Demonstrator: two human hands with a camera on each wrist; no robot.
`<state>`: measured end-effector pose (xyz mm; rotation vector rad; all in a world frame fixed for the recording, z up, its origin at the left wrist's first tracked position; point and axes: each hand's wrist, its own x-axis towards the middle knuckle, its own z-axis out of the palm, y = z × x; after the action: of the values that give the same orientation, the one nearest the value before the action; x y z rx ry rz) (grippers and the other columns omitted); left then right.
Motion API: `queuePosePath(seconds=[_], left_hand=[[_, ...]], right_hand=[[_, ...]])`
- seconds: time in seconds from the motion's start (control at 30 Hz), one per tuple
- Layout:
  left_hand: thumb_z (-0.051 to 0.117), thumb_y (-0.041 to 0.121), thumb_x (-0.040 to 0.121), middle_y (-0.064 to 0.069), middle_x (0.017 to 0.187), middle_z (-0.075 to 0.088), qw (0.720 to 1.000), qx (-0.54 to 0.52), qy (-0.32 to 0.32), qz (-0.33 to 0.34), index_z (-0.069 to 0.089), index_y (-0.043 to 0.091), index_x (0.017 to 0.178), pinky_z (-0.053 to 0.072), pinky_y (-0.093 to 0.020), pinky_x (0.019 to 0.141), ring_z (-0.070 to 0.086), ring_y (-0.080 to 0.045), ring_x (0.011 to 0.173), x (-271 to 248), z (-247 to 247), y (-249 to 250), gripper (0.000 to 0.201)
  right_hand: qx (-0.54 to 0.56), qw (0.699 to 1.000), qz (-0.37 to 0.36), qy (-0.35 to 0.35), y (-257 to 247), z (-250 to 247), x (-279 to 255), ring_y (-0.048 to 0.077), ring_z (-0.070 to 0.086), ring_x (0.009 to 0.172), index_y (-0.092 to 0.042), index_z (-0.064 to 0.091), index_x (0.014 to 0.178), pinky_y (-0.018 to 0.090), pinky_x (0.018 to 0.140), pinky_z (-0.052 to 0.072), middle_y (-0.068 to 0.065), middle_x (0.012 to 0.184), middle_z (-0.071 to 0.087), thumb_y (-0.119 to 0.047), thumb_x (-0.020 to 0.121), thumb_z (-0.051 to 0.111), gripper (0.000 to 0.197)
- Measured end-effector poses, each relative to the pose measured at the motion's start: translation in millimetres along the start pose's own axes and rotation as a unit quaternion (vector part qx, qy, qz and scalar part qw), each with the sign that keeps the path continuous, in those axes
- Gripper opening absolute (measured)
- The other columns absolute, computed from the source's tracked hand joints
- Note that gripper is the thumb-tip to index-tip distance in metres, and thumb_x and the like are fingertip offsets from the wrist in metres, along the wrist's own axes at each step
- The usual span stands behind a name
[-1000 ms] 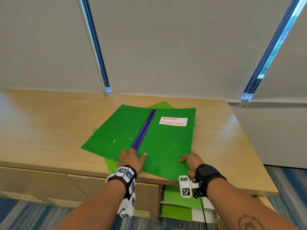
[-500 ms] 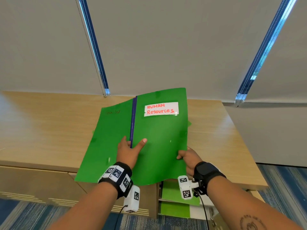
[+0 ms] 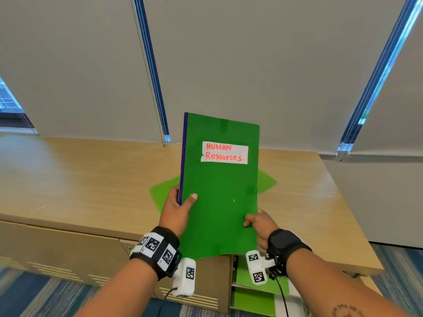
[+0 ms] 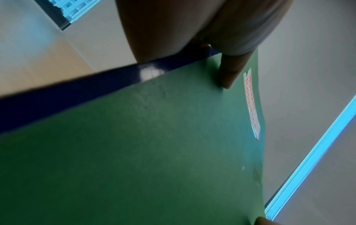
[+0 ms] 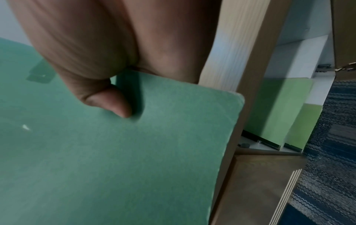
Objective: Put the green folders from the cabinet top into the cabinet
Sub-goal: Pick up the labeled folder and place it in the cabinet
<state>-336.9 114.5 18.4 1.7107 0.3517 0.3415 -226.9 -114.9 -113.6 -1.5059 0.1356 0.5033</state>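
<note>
A dark green folder (image 3: 219,186) with a blue spine and a "HUMAN Resources" label is held closed and nearly upright above the cabinet top (image 3: 91,179). My left hand (image 3: 178,207) grips its spine edge, thumb on the cover (image 4: 229,73). My right hand (image 3: 258,223) pinches the folder's lower right edge, thumb on the front (image 5: 113,103). A lighter green folder (image 3: 162,195) lies flat on the cabinet top behind it, mostly hidden. More green folders (image 3: 256,284) lie on shelves inside the open cabinet below (image 5: 279,109).
The wooden cabinet top runs left and right under grey window blinds (image 3: 229,53). An open cabinet door (image 5: 260,182) stands beside the shelves. Closed cabinet fronts (image 3: 57,252) lie to the left. Blue patterned carpet (image 3: 27,294) covers the floor.
The folder lay open on the cabinet top a second ago. Both hands lifted it and folded it closed, so it now stands nearly upright; the lighter folder beneath is uncovered.
</note>
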Motion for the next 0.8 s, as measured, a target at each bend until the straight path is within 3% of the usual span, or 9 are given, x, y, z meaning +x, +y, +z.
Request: queuePosePath(seconds=[0.1, 0.2, 0.27, 0.33, 0.4, 0.47, 0.57, 0.7, 0.8], left_hand=[[0.065, 0.018, 0.090, 0.006, 0.111, 0.069, 1.000, -0.006, -0.007, 0.030, 0.057, 0.023, 0.117, 0.050, -0.040, 0.097, 0.065, -0.012, 0.103, -12, -10, 10, 0.029], [0.063, 0.015, 0.090, 0.002, 0.113, 0.070, 0.999, -0.038, -0.015, 0.018, 0.061, 0.026, 0.114, 0.050, -0.045, 0.096, 0.066, -0.018, 0.106, -15, -20, 17, 0.026], [0.058, 0.008, 0.092, -0.001, 0.113, 0.071, 0.998, -0.063, -0.029, 0.009, 0.062, 0.024, 0.112, 0.051, -0.043, 0.093, 0.067, -0.020, 0.104, -20, -23, 23, 0.026], [0.051, 0.002, 0.092, -0.006, 0.109, 0.072, 0.995, -0.096, -0.031, -0.011, 0.064, 0.021, 0.109, 0.052, -0.043, 0.089, 0.067, -0.025, 0.100, -26, -24, 23, 0.028], [0.043, 0.001, 0.090, -0.010, 0.102, 0.071, 0.995, -0.101, -0.001, -0.019, 0.066, 0.017, 0.101, 0.052, -0.044, 0.084, 0.066, -0.031, 0.095, -30, -23, 16, 0.031], [0.040, 0.001, 0.089, -0.011, 0.096, 0.069, 0.996, -0.076, 0.047, -0.025, 0.063, 0.013, 0.095, 0.050, -0.041, 0.079, 0.063, -0.033, 0.092, -33, -21, -2, 0.027], [0.045, 0.004, 0.091, -0.012, 0.098, 0.068, 0.993, -0.055, 0.085, -0.060, 0.061, 0.014, 0.095, 0.049, -0.047, 0.087, 0.063, -0.035, 0.095, -48, -17, -37, 0.019], [0.046, 0.001, 0.093, -0.005, 0.100, 0.068, 0.989, -0.038, 0.061, -0.126, 0.060, 0.020, 0.095, 0.049, -0.047, 0.093, 0.063, -0.030, 0.098, -80, -6, -92, 0.024], [0.044, 0.001, 0.093, -0.006, 0.105, 0.068, 0.983, -0.035, 0.044, -0.177, 0.060, 0.020, 0.104, 0.050, -0.045, 0.092, 0.064, -0.028, 0.099, -103, 4, -131, 0.027]], right_hand=[[-0.015, 1.000, -0.009, 0.006, -36, 17, -41, 0.042, 0.056, 0.111, 0.008, 0.056, 0.104, 0.055, 0.106, 0.038, 0.029, 0.114, 0.062, 0.001, 0.053, 0.059, 0.051], [-0.018, 0.999, -0.032, -0.002, -58, 23, -58, 0.032, 0.056, 0.106, -0.001, 0.055, 0.114, 0.045, 0.102, 0.044, 0.024, 0.120, 0.061, 0.011, 0.073, 0.051, 0.043], [-0.019, 0.998, -0.059, 0.011, -68, 22, -58, 0.027, 0.048, 0.116, -0.009, 0.044, 0.129, 0.042, 0.102, 0.042, 0.012, 0.131, 0.050, 0.008, 0.076, 0.054, 0.056], [-0.014, 0.996, -0.081, 0.022, -76, 20, -60, 0.027, 0.043, 0.126, -0.012, 0.035, 0.138, 0.047, 0.108, 0.039, 0.006, 0.137, 0.043, 0.004, 0.073, 0.059, 0.071], [-0.002, 0.996, -0.087, 0.006, -79, 19, -66, 0.036, 0.051, 0.122, -0.008, 0.044, 0.133, 0.050, 0.104, 0.043, 0.015, 0.133, 0.054, 0.008, 0.072, 0.054, 0.064], [-0.005, 0.997, -0.076, -0.020, -74, 16, -75, 0.037, 0.059, 0.112, -0.005, 0.054, 0.126, 0.050, 0.102, 0.044, 0.020, 0.125, 0.062, 0.013, 0.076, 0.047, 0.053], [-0.023, 0.997, -0.054, -0.044, -46, 11, -88, 0.033, 0.060, 0.115, -0.009, 0.056, 0.124, 0.050, 0.104, 0.044, 0.014, 0.122, 0.066, 0.009, 0.079, 0.048, 0.049], [-0.035, 0.999, 0.004, -0.037, 18, -1, -101, 0.031, 0.062, 0.111, -0.015, 0.058, 0.121, 0.051, 0.100, 0.048, 0.012, 0.120, 0.067, 0.008, 0.080, 0.049, 0.048], [-0.045, 0.998, 0.046, -0.029, 73, -14, -106, 0.030, 0.063, 0.112, -0.017, 0.059, 0.121, 0.051, 0.101, 0.047, 0.007, 0.118, 0.069, -0.004, 0.071, 0.056, 0.052]])
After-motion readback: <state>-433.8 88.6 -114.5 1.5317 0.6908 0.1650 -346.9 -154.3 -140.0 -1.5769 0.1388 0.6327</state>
